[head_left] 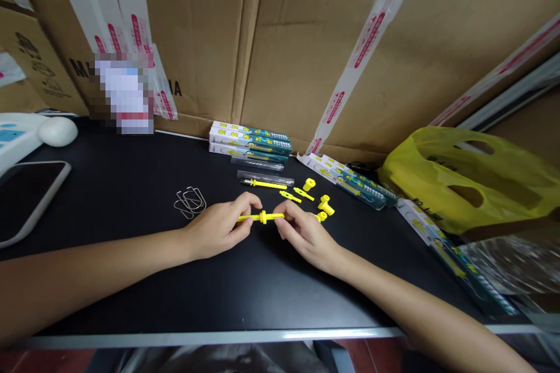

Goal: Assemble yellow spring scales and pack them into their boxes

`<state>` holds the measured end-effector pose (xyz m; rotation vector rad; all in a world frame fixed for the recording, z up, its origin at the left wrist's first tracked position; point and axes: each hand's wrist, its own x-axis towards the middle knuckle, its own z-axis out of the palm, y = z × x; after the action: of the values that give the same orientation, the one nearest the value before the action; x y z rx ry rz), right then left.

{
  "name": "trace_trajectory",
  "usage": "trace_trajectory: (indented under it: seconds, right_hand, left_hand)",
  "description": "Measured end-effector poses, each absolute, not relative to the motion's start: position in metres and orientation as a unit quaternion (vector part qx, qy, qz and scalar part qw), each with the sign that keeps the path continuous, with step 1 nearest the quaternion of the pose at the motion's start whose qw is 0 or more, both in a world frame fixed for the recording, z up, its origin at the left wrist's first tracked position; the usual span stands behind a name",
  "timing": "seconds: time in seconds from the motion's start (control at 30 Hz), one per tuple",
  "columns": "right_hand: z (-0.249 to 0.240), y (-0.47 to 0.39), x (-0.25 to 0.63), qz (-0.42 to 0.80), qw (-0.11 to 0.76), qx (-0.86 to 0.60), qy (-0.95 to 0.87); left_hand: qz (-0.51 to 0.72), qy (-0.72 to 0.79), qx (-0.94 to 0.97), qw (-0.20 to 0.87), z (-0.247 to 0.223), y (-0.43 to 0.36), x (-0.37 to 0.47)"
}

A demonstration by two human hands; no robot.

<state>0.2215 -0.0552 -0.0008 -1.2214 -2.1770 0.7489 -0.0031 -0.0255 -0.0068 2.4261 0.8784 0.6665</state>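
Both hands grip one slim yellow plastic rod with a collar [263,217], held level just above the black table. My left hand [223,222] pinches its left end between thumb and fingers. At the opposite end, my right hand [304,233] pinches it the same way; the fingertips cover both tips. Beyond the hands lie a yellow rod with a dark metal tip [269,185], clear tubes [265,178] and small flat yellow pieces [290,196]. Yellow caps [326,206] sit by my right hand, one partly hidden behind it. Bent wire hooks [191,201] rest near my left wrist.
Printed narrow boxes [249,143] are stacked at the back, with more boxes [350,180] to the right. A yellow plastic bag [472,180] stands at the right edge. A phone [30,198] and a white device [21,134] lie left. Large cardboard [297,70] walls the back.
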Motion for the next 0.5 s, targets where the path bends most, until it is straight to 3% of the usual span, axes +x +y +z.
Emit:
trace_trajectory:
  seconds: [0.5]
  right_hand:
    - [-0.001,-0.059,0.215,0.244,0.232,-0.434,-0.836]
  left_hand:
    - [0.224,0.247,0.938,0.093,-0.012,-0.025,0.001]
